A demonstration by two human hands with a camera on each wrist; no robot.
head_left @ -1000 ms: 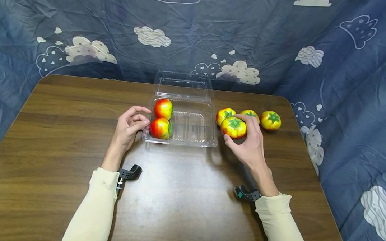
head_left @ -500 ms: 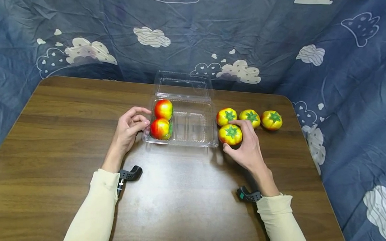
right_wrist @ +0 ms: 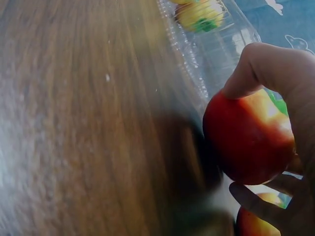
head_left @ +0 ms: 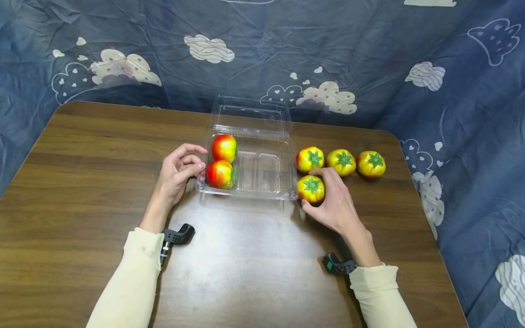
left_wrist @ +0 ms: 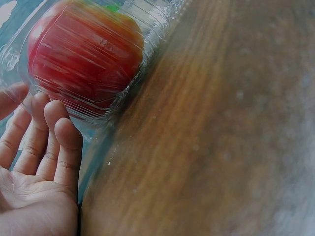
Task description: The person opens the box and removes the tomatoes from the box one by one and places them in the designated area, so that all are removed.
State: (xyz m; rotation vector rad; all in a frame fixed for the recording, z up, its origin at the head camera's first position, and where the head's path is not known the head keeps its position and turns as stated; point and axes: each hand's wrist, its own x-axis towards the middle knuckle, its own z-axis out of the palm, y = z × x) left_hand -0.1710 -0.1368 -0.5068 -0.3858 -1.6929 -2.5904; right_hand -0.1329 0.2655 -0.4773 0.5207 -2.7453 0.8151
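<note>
In the head view, my right hand (head_left: 333, 204) grips a red-and-yellow tomato (head_left: 311, 189) with a green star-shaped top, thumb on the near side and fingers behind. It is just right of a clear plastic clamshell box (head_left: 261, 195), whose lid (head_left: 251, 117) leans back. Two similar tomatoes, a rear one (head_left: 224, 148) and a front one (head_left: 220, 174), lie on their sides along the box's left wall. My left hand (head_left: 174, 175) is at that wall; the left wrist view shows its fingers (left_wrist: 68, 132) loosely bent against or close to the plastic. Whether they touch is hard to tell.
Three more tomatoes stand in a row right of the box: a left one (head_left: 309, 159), a middle one (head_left: 342, 162) and a right one (head_left: 371, 164). All rest on a brown wooden table (head_left: 89, 200). A blue cloud-patterned cloth (head_left: 250, 31) hangs behind it.
My right hand has carried its tomato a little left and nearer to me, away from the row behind. The left hand and the box have stayed nearly in place.
</note>
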